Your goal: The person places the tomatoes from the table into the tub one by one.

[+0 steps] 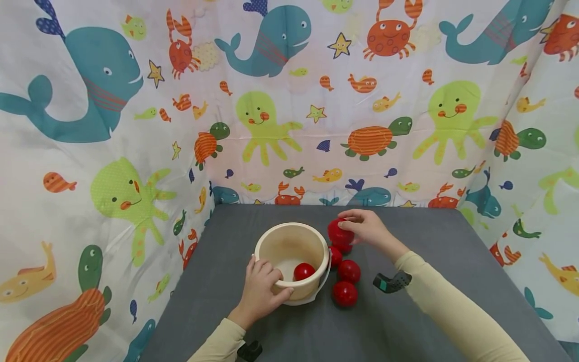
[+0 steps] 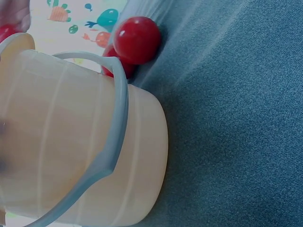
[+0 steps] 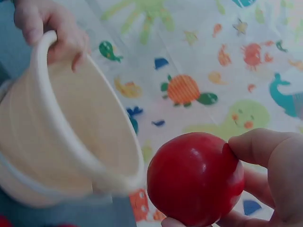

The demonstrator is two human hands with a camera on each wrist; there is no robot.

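A cream bucket stands on the table with one red ball inside it. My left hand grips the near left part of its rim, fingers over the edge and thumb outside. Held up just right of the bucket is another red ball, which my right hand grips between thumb and fingers. In the right wrist view the held ball is beside the bucket's rim. Several more red balls lie on the table along the bucket's right side.
The bucket's pale handle hangs down on its near right side. A dark grey cloth covers the table. White curtains printed with sea animals enclose the back and both sides.
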